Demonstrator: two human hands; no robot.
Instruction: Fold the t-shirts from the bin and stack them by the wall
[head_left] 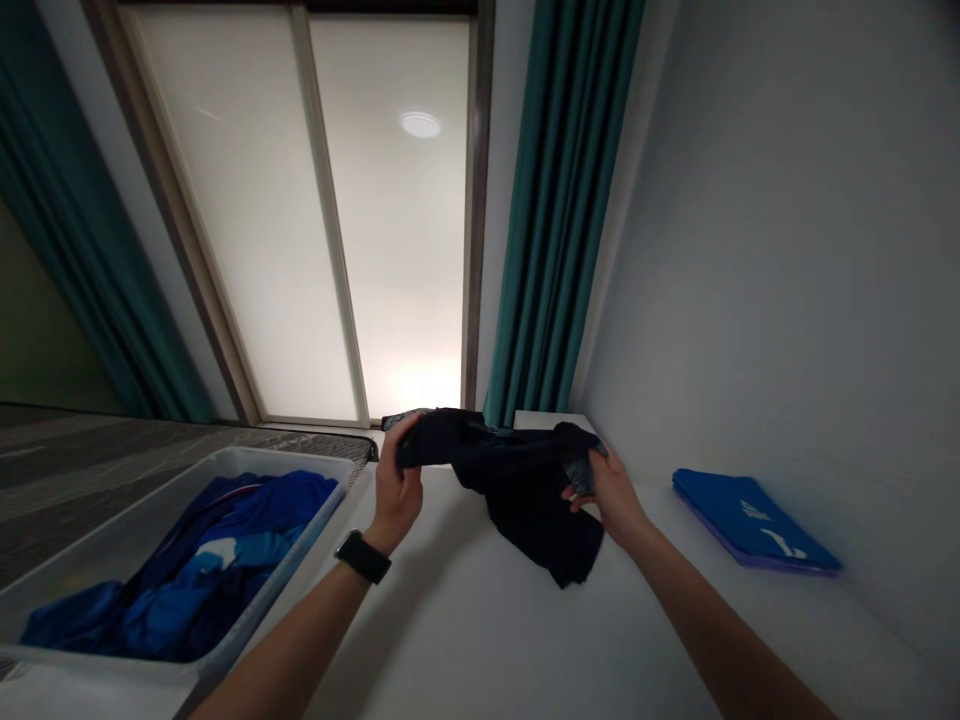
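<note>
My left hand (pixel 397 480) and my right hand (pixel 609 497) each grip one end of a dark navy garment (pixel 521 490), holding it up and stretched between them. Its loose middle hangs down in folds above a white surface (pixel 465 620). A grey patch of fabric shows at the garment's end beside my right hand. A black smartwatch (pixel 363 556) sits on my left wrist. The nearest other item is a translucent plastic bin (pixel 285 464) below and to the left of my left hand.
The bin holds crumpled blue clothes (pixel 202 570). A folded blue garment (pixel 754 522) with white print lies on the white surface at the right, near a white wall (pixel 787 250). Teal curtains (pixel 559 200) flank a frosted window (pixel 240 220) ahead.
</note>
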